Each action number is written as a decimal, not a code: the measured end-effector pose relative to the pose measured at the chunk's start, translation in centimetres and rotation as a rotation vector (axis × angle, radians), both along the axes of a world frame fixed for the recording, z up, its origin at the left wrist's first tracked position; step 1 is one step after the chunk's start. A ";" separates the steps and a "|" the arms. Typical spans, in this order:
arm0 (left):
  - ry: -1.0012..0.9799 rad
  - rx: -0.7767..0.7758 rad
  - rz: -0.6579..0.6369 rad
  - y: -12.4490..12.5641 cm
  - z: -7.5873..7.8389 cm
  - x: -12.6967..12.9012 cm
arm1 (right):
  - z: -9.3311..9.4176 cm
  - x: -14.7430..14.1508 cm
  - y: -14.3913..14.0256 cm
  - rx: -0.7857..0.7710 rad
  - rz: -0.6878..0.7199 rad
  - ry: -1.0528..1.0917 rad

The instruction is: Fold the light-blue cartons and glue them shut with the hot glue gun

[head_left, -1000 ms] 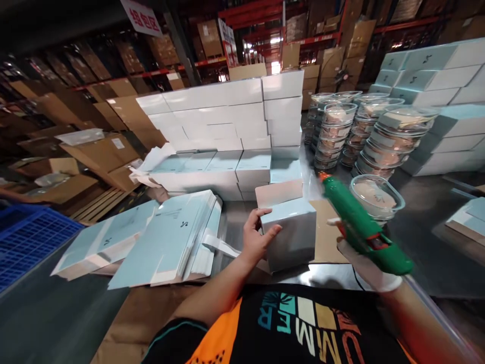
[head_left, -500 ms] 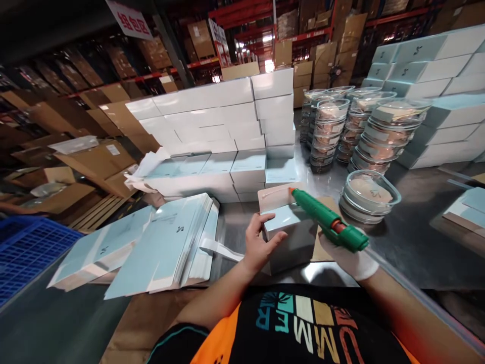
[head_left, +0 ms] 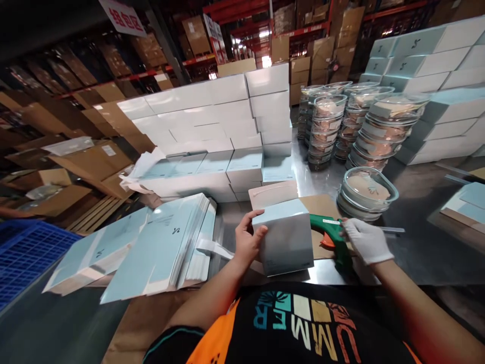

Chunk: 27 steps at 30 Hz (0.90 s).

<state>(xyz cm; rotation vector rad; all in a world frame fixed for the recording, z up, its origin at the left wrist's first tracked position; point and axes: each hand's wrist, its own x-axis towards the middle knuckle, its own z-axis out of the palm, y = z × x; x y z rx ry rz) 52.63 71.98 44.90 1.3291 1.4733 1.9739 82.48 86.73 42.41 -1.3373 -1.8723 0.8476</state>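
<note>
Up close, the fingers [head_left: 253, 218] of the left hand [head_left: 246, 241] curl over the top left edge of a pale blue box [head_left: 284, 237], thumb on its near side, gripping it as it stands on the desk [head_left: 417, 258] right in front of the person. Its lid flap [head_left: 273, 194] stands open behind it. The right hand [head_left: 366, 240], in a white glove, closes around the handle of a green glue gun [head_left: 329, 235], which lies low on a brown cardboard sheet [head_left: 322, 205] just right of the box, its nozzle end hidden behind the box. Just beyond that hand sits a clear lidded container [head_left: 366, 192], with stacks of similar ones [head_left: 352, 126] farther back. Left of the box lie flat blue carton blanks [head_left: 166, 247], and behind it a wall of finished boxes [head_left: 212, 126].
</note>
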 end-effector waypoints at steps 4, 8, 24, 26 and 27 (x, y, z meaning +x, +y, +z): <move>0.048 0.006 -0.067 0.4 -0.2 0.6 | 3.4 -5.5 -1.9 -0.104 0.289 0.497; 0.137 0.018 -0.077 0.8 -0.8 0.7 | 4.8 -9.1 -2.3 -0.142 0.467 0.504; 0.502 0.179 -0.366 1.1 1.1 -1.7 | 1.2 -6.5 -3.2 0.173 0.666 0.387; 0.568 0.166 -0.329 0.3 1.5 -1.6 | -0.5 -6.4 -3.7 0.074 0.581 0.293; 0.606 0.159 -0.293 -0.5 1.9 -1.7 | -1.2 -6.3 -3.9 0.037 0.551 0.254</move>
